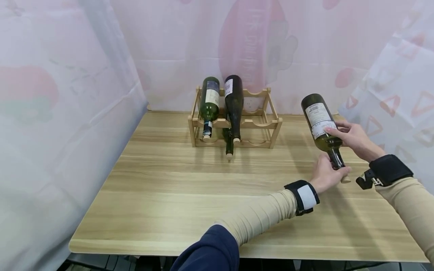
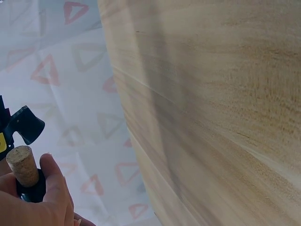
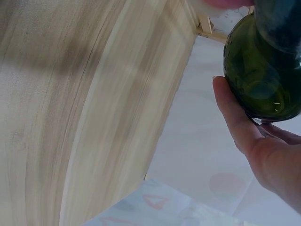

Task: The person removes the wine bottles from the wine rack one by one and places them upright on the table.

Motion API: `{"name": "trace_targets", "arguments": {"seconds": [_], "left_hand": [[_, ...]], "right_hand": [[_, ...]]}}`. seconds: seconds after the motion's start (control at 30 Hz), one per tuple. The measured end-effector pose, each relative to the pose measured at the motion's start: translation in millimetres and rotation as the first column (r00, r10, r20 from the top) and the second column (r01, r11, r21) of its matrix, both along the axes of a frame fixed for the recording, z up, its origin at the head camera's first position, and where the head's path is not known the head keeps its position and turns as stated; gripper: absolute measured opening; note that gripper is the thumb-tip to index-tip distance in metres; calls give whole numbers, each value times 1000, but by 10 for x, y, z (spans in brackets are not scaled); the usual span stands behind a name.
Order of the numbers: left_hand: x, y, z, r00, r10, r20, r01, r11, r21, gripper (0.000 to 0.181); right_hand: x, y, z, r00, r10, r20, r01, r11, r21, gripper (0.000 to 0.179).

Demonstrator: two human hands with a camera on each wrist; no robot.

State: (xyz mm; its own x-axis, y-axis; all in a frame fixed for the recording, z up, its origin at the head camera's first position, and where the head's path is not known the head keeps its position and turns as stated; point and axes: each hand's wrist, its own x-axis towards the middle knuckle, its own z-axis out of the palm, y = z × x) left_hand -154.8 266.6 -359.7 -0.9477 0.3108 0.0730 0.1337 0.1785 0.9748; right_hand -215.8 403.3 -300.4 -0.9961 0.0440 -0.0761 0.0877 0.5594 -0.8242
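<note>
A dark green wine bottle (image 1: pixel 318 119) with a white label is held tilted over the table's right side, its neck toward the person. My right hand (image 1: pixel 359 140) grips its body, thumb across the label. My left hand (image 1: pixel 327 174) holds the neck near the cork (image 2: pixel 22 165), which sticks out past the fingers in the left wrist view. In the right wrist view the green glass (image 3: pixel 258 80) rests against the right hand's (image 3: pixel 263 146) fingers. A wooden wine rack (image 1: pixel 276 126) at the back holds a green bottle (image 1: pixel 209 101) and a darker bottle (image 1: pixel 234 101) on top, another bottle (image 1: pixel 229 145) below.
The wooden table (image 1: pixel 152 210) stretches across the front. Printed white sheets hang as a back curtain (image 1: pixel 176 45), a left curtain (image 1: pixel 68 124) and a right curtain (image 1: pixel 403 86). The rack stands near the table's back edge, left of the held bottle.
</note>
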Motion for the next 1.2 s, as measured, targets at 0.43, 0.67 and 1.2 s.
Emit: {"name": "trace_targets", "arguments": {"seconds": [0.43,0.67,1.2], "left_hand": [[65,52,20,999,39,33,-37,997,-67,31],[79,67,29,998,36,59,-32,996,-78,33],[118,118,-23,997,13,77,-9,999,-47,33]], "right_hand": [[30,41,-9,1000,-2,6,2,1000,-8,78],[37,71,-20,1000,6,8,-6,1000,-4,78],[86,112,-61,1000,8,15,-8,1000,18,78]]}}
